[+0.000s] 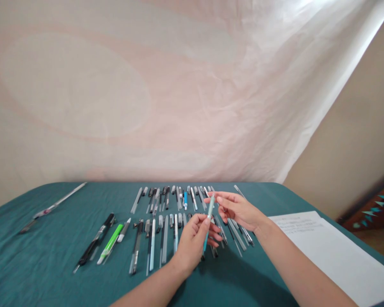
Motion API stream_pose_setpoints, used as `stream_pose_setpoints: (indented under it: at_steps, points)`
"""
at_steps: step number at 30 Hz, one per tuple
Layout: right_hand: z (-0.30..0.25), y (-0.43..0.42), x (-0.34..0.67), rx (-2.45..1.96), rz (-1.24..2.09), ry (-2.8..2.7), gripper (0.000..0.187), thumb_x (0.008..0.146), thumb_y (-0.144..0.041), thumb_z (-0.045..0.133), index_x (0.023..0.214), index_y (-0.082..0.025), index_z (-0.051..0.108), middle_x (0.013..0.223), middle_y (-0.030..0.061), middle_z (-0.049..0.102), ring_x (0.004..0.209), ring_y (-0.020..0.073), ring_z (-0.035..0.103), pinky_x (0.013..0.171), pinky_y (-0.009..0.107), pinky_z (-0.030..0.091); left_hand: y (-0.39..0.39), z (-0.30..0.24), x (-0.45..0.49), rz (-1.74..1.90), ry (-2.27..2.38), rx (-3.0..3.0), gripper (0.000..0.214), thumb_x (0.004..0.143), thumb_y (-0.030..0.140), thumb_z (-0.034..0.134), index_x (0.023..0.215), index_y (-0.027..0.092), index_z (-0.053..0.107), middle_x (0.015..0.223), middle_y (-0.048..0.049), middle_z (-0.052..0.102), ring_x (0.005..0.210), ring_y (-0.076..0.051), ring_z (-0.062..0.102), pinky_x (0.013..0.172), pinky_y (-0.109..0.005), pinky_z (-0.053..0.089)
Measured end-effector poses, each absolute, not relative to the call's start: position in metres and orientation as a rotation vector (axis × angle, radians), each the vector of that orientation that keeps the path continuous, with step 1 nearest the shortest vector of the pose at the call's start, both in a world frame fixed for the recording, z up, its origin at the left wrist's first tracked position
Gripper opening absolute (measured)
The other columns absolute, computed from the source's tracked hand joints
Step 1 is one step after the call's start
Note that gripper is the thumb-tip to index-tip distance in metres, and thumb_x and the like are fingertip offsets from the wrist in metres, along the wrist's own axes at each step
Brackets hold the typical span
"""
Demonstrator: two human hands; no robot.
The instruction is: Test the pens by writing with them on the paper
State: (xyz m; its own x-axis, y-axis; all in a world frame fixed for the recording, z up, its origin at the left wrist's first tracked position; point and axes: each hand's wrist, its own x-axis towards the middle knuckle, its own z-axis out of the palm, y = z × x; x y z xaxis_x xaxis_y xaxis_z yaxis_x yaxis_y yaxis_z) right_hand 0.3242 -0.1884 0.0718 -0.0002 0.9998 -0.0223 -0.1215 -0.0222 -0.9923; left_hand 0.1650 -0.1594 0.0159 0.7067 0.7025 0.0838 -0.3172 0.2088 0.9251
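Fingers [215, 235] around tilted pen [210, 207], forearms [292, 256] converging

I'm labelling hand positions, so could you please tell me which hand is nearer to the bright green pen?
Left: the left hand is to the right of the bright green pen, with other pens between; the right hand is farther right.

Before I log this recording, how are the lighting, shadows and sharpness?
Head view: brightest toward the upper right of the pale backdrop; head view: a soft shadow on the teal cloth between the forearms; head view: writing on the paper unreadable, mint pen and green pen slightly soft.
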Motion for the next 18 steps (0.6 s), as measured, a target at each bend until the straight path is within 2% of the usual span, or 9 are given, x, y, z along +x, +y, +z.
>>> stream_pose_setpoints:
  at_steps: [2,4,6,7,9,11,13,15,18]
  points:
    - [0.069,-0.187,0.324,-1.128,1.273,-1.088,0.031,0.073,-0.033,0.063,0.099,-0.016,0.059,0.104,0.0084,0.06,0.048,0.002,0.047,0.044,0.016,0.043,-0.16,0.015,0.165,0.723,0.398,1.15,0.023,0.083,0.038,0.046,0.087,0.016,0.045,0.074,-0.0032,0.061,0.061,-0.013,0.06,0.054,-0.025,0.048]
    - [0.065,-0.185,0.324,-1.146,1.231,-1.08,0.025,0.071,-0.031,0.066,0.089,-0.014,0.061,0.087,0.0046,0.064,0.047,0.0023,0.047,0.044,0.016,0.042,-0.16,0.013,0.165,0.709,0.389,1.147,0.023,0.083,0.039,0.046,0.087,0.016,0.044,0.075,-0.0034,0.061,0.062,-0.013,0.06,0.055,-0.026,0.048]
    - [0.061,-0.184,0.324,-1.165,1.178,-1.065,0.022,0.067,-0.03,0.069,0.079,-0.014,0.06,0.067,-0.0011,0.061,0.046,0.0037,0.047,0.043,0.015,0.041,-0.16,0.012,0.166,0.703,0.385,1.148,0.023,0.083,0.039,0.046,0.088,0.016,0.044,0.075,-0.0035,0.062,0.062,-0.013,0.06,0.056,-0.026,0.048]
    - [0.06,-0.183,0.325,-1.168,1.172,-1.059,0.022,0.067,-0.03,0.07,0.079,-0.015,0.059,0.063,-0.0024,0.059,0.047,0.0044,0.048,0.043,0.015,0.041,-0.16,0.011,0.166,0.704,0.385,1.146,0.023,0.083,0.039,0.046,0.088,0.016,0.045,0.074,-0.0033,0.062,0.062,-0.013,0.06,0.056,-0.026,0.048]
    - [0.061,-0.184,0.325,-1.157,1.207,-1.056,0.026,0.068,-0.033,0.068,0.087,-0.016,0.059,0.072,-0.0001,0.062,0.049,0.0053,0.05,0.043,0.016,0.042,-0.159,0.011,0.166,0.706,0.39,1.136,0.023,0.083,0.039,0.047,0.088,0.016,0.045,0.073,-0.0027,0.061,0.061,-0.013,0.06,0.056,-0.025,0.047]
    - [0.062,-0.184,0.325,-1.131,1.263,-1.06,0.032,0.071,-0.035,0.064,0.097,-0.017,0.059,0.092,0.0055,0.063,0.051,0.0048,0.05,0.044,0.017,0.043,-0.159,0.011,0.166,0.707,0.397,1.123,0.024,0.082,0.039,0.047,0.087,0.016,0.044,0.072,-0.0021,0.061,0.061,-0.013,0.06,0.056,-0.025,0.047]
    - [0.062,-0.184,0.325,-1.115,1.272,-1.059,0.032,0.072,-0.035,0.063,0.098,-0.016,0.06,0.1,0.0081,0.062,0.052,0.0037,0.049,0.046,0.017,0.043,-0.158,0.01,0.167,0.708,0.407,1.12,0.025,0.081,0.04,0.049,0.087,0.016,0.044,0.072,-0.0019,0.061,0.06,-0.013,0.06,0.056,-0.025,0.047]
    - [0.06,-0.183,0.324,-1.131,1.234,-1.051,0.028,0.07,-0.033,0.066,0.091,-0.015,0.062,0.091,0.0061,0.064,0.05,0.0032,0.048,0.046,0.016,0.042,-0.158,0.01,0.167,0.71,0.416,1.126,0.025,0.08,0.04,0.05,0.087,0.017,0.044,0.072,-0.0018,0.061,0.06,-0.013,0.06,0.055,-0.025,0.047]
    - [0.057,-0.182,0.324,-1.169,1.171,-1.038,0.023,0.067,-0.031,0.069,0.08,-0.014,0.061,0.065,-0.001,0.06,0.048,0.0047,0.048,0.045,0.016,0.041,-0.159,0.01,0.168,0.716,0.418,1.139,0.026,0.079,0.04,0.051,0.086,0.017,0.044,0.071,-0.0016,0.061,0.059,-0.013,0.06,0.055,-0.026,0.047]
